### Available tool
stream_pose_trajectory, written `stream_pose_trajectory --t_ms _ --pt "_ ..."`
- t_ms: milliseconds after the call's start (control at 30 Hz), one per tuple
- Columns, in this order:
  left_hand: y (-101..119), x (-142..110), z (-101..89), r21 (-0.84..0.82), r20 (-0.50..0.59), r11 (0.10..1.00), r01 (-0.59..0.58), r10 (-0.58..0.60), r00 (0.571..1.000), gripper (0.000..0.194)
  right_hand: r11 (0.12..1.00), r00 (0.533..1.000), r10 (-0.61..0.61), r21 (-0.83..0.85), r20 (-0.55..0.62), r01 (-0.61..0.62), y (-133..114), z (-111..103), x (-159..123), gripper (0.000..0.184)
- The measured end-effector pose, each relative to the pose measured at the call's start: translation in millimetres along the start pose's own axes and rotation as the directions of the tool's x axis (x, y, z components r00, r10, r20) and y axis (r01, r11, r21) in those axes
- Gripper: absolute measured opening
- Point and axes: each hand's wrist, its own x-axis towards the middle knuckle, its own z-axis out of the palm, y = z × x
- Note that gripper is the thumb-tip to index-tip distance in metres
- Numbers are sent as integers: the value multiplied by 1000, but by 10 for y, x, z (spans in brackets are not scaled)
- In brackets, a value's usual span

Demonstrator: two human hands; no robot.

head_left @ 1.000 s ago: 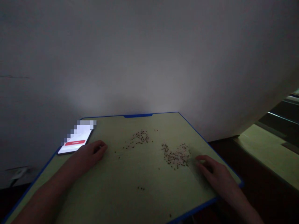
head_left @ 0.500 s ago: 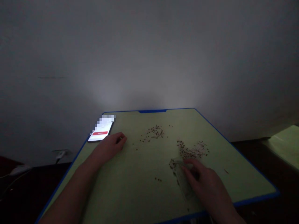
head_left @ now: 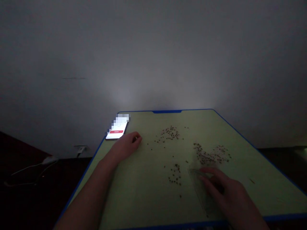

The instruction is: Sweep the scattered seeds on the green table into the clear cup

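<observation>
My right hand [head_left: 227, 191] pinches the edge of a clear plastic bag [head_left: 200, 191] between thumb and fingers, low over the near right of the table. Just left of the bag lies a loose spread of small dark pieces [head_left: 175, 175], like beads or seeds; their kind is too small to tell. Beyond my right hand is a denser patch of them [head_left: 211, 156], and another group [head_left: 170, 133] sits farther back. My left hand [head_left: 130, 142] rests by the phone with fingers curled in towards the thumb. Whatever it may hold is hidden.
A lit phone [head_left: 117, 127] lies at the table's far left corner. The pale green table [head_left: 139, 191] has a blue rim and stands against a grey wall [head_left: 153, 64]. A thin brown sliver [head_left: 251, 180] lies at the right. A plug [head_left: 81, 149] and cables are at left.
Dark pieces that were at the bag's left end now lie scattered on the table left of it. The whole view has shifted, so things appear farther right. My left hand stays beside the phone.
</observation>
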Motion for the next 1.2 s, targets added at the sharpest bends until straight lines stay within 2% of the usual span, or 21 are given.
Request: stream_pose_trajectory --t_ms 167,333,533,700,833,967,1200 --pt "-5 -7 13 2 -14 1000 -7 7 1000 34 1000 997 -15 13 69 14 -89 76 -68 33" --pt "-10 -5 28 12 -32 1000 -21 21 999 35 997 991 -78 -7 106 79 -138 139 -95 32" --pt "2 -8 33 14 -41 1000 -16 16 999 32 996 992 -78 -28 96 81 -73 36 -118 32" --pt "5 -13 31 22 -42 1000 -19 20 999 32 993 975 -102 -41 196 112 -54 -4 -169 33" --pt "-12 -8 42 5 -36 1000 -18 18 999 31 986 975 -157 -40 156 165 -105 68 -168 33" --pt "-20 -1 54 10 -40 1000 -12 12 999 31 984 981 -159 -61 113 167 -116 120 -136 31" --pt "-11 -12 53 18 -51 999 -32 33 998 30 980 980 -161 -95 118 173 -173 184 -45 33"
